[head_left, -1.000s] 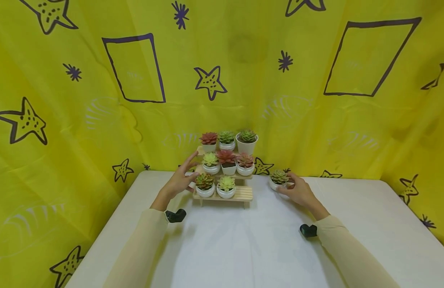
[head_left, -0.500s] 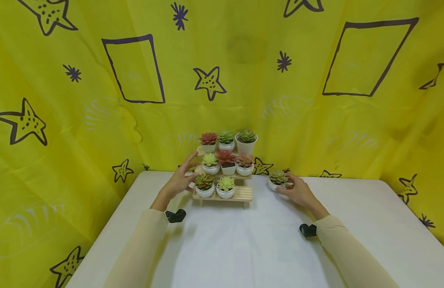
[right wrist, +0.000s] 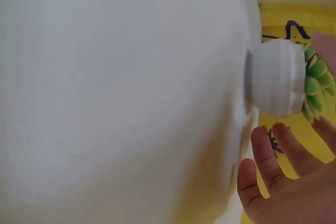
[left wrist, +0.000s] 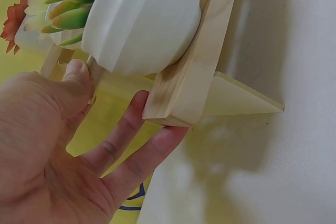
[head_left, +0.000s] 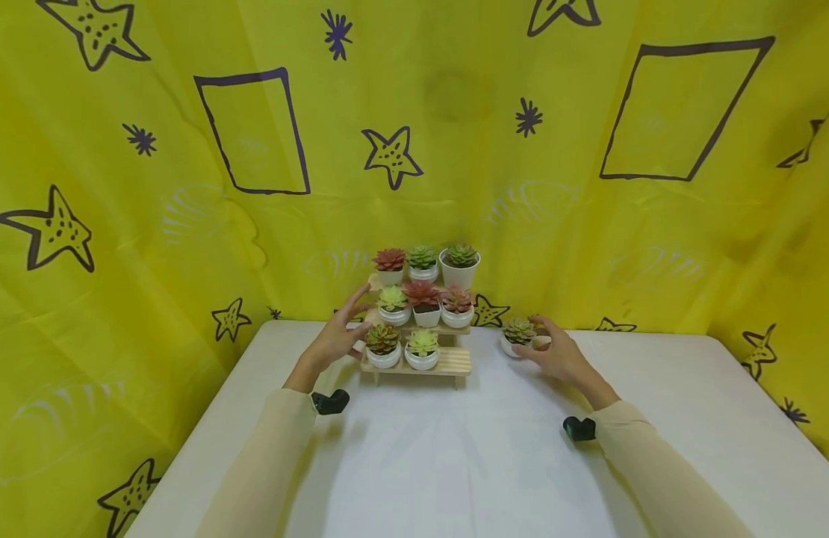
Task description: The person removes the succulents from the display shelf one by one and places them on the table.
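Sleeves of plain cream fabric [head_left: 253,456] stretch forward from your side of a white cloth-covered table [head_left: 414,463]. Your left hand [head_left: 330,344] clenches nothing: its fingers lie extended against the left end of a three-tiered pale wooden stand [head_left: 455,362], fingertips at the lowest step, seemingly to steady it. Your right hand [head_left: 559,355] curves loosely about a small round white pot [head_left: 509,347] holding a green rosette succulent [head_left: 520,329]; its lower fingers show a gap, so it appears ungripped, though whether the thumb touches, you cannot tell. That pot sits upright on the tabletop, right of the stand and apart from it. The front step carries two potted succulents, the middle three, the top three, stepped probably so each row shows. Behind hangs a yellow curtain [head_left: 455,149] printed with dark-outlined starfish.
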Action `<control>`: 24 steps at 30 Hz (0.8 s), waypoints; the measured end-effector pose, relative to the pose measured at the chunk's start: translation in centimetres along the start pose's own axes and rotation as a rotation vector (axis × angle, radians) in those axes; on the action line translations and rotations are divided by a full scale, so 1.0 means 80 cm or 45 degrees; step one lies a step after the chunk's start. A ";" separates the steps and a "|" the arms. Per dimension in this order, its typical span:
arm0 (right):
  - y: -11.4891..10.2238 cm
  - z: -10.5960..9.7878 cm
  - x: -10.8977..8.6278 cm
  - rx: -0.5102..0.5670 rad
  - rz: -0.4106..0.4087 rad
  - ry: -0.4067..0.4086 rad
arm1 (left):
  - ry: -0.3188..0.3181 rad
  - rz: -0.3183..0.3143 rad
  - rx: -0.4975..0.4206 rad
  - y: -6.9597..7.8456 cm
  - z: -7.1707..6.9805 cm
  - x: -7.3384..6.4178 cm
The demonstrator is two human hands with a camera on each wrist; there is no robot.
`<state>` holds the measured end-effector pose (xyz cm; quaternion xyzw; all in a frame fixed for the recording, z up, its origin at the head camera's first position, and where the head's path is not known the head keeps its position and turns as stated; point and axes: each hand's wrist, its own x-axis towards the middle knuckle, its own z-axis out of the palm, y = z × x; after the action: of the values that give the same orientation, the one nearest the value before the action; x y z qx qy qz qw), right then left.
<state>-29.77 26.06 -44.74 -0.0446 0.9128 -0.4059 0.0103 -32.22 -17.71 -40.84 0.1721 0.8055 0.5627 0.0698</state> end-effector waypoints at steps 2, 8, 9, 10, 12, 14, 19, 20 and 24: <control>-0.007 -0.001 -0.001 0.003 -0.021 0.033 | 0.002 -0.003 -0.002 0.000 0.000 0.000; -0.029 -0.004 -0.006 0.004 -0.158 0.177 | 0.004 -0.005 -0.006 0.003 0.001 -0.002; -0.032 -0.005 -0.006 -0.001 -0.188 0.209 | 0.007 -0.006 -0.006 0.003 0.001 -0.002; -0.036 -0.006 -0.007 -0.002 -0.212 0.238 | 0.009 -0.007 -0.006 0.004 0.001 -0.002; -0.042 -0.007 -0.008 -0.009 -0.260 0.289 | 0.011 -0.010 -0.007 0.003 0.001 -0.002; -0.046 -0.010 -0.008 -0.018 -0.295 0.330 | 0.010 -0.012 -0.010 0.002 0.001 -0.002; -0.054 -0.015 -0.009 -0.046 -0.335 0.357 | 0.005 -0.011 -0.014 0.001 0.000 -0.002; -0.056 -0.016 -0.009 -0.046 -0.341 0.356 | 0.004 -0.011 -0.014 0.002 0.000 -0.003; -0.063 -0.019 -0.013 -0.021 -0.387 0.347 | 0.001 -0.005 -0.013 0.003 0.000 -0.003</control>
<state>-28.43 23.89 -40.02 -0.1267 0.8918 -0.3975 -0.1751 -31.92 -17.71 -40.65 0.1698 0.8029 0.5669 0.0717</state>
